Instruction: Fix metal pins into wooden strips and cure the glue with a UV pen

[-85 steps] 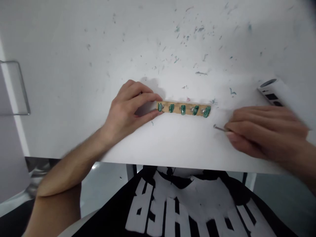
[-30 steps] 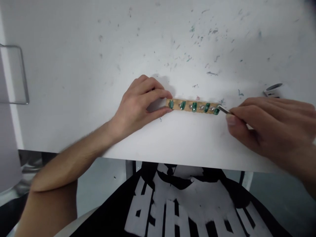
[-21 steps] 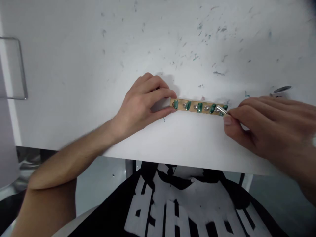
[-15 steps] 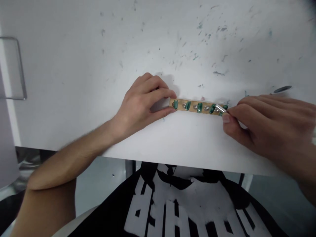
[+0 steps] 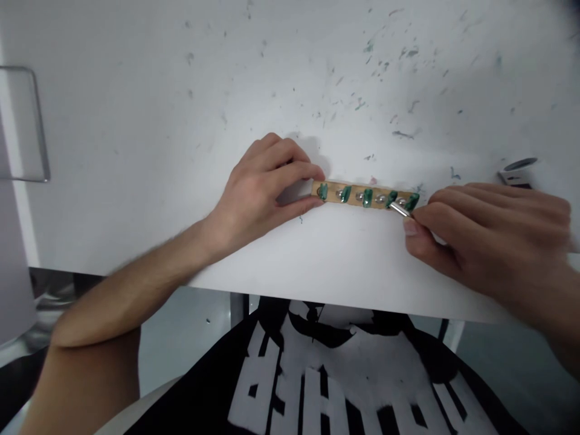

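Left hand (image 5: 260,187) is pinching a tan strip (image 5: 332,192), already carrying five green lumps (image 5: 367,197) between hands; right hand (image 5: 487,241), a silver rod (image 5: 400,209).

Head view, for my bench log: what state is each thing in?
Tan strip: lying on the smudged table
Left hand: pinching the strip's left end
Green pieces: five, in a row
Metal tool: slanted, tip at the strip
Right hand: gripping the metal tool
White tube: partly hidden
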Action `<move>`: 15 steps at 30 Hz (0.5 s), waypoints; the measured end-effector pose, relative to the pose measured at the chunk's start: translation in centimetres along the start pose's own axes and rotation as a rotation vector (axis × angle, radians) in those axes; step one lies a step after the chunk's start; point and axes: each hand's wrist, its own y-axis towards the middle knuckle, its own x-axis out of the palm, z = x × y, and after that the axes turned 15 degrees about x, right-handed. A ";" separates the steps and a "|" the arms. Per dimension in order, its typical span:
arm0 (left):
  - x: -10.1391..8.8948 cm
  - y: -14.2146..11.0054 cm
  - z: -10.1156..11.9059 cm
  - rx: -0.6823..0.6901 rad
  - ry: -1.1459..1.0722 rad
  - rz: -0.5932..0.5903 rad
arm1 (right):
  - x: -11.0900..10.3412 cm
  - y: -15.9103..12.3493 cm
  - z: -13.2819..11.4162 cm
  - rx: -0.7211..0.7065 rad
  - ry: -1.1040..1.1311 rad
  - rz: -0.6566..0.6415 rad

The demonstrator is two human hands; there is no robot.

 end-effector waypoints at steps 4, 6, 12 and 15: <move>0.0 0.0 0.0 0.005 0.007 0.001 | 0.0 0.1 -0.1 -0.021 0.027 0.010; 0.0 0.0 -0.1 0.008 0.001 0.002 | 0.0 0.3 -0.2 -0.031 0.021 0.026; 0.0 -0.1 -0.2 0.002 -0.014 0.005 | 0.3 0.5 0.1 0.014 -0.031 0.042; 0.1 -0.1 -0.1 0.010 -0.009 0.013 | 0.3 0.3 0.3 0.021 -0.037 0.066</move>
